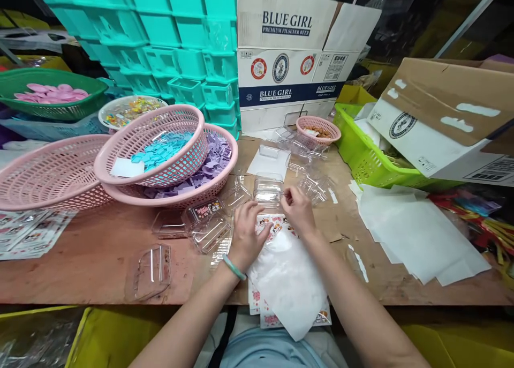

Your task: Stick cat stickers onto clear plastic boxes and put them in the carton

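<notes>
In front of me a clear plastic blister shell lies on the table, partly over a sheet of white paper. My left hand, with a pale green bangle at the wrist, has its fingers apart at the shell's lower left corner. At the lower right edge of the shell, my right hand is closed in a pinch; what lies between its fingertips is hidden. Below the hands are printed cards with cartoon figures, mostly covered by a white backing sheet.
More clear shells lie left and right. Pink baskets hold blue pieces and purple pieces; a small pink basket stands behind. Teal crates and a beer carton wall the back. White sheets lie right.
</notes>
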A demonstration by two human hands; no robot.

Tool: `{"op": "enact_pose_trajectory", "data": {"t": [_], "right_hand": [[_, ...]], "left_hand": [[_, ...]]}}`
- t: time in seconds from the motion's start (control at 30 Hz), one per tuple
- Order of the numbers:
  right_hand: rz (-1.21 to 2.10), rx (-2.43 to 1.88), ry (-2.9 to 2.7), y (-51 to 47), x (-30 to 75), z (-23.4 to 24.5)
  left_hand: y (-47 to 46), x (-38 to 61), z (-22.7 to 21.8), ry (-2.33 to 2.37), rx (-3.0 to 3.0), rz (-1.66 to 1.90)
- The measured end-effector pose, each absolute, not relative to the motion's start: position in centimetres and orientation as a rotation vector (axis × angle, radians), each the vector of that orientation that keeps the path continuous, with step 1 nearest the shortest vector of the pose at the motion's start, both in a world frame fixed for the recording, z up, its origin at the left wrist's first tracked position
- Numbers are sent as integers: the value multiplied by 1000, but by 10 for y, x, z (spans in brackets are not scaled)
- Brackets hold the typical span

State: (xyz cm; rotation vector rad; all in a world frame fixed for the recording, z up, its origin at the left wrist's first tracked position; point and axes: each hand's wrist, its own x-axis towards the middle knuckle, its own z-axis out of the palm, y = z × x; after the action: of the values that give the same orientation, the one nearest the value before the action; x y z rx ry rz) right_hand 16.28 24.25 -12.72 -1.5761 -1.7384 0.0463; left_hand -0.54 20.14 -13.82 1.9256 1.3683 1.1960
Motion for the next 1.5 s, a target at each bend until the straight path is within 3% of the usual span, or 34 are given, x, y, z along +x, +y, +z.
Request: {"op": "enact_pose_trajectory", "data": {"t": [0.13,0.27,0.57,0.73,0.9,1.07,1.23,1.5], "right_hand": [[368,-1487,-1582,236,168,-117],[562,-1328,-1457,236,169,-119],[639,-1538,-1563,254,174,-141],[1004,-1176,-1516,229,169,-115],[1117,-1295,-1371,213,176,-113],[1280,-1490,-1345,207,176,-120],[1036,-1608,-1586,212,163,-124],[223,-1556,-1582,175,154,-117]], "left_hand": [[225,-5,-141,1429,2281,1063],[256,3,-133,1312,1882,1242],[250,22,-119,1012,1363,1218],[229,12,-103,917,1146,1093],[184,-18,-113,1262,1686,925],[147,-46,-136,1525,2113,408],[157,-42,-138,1491,2058,415],[182,-37,-135,1416,1925,422]]}}
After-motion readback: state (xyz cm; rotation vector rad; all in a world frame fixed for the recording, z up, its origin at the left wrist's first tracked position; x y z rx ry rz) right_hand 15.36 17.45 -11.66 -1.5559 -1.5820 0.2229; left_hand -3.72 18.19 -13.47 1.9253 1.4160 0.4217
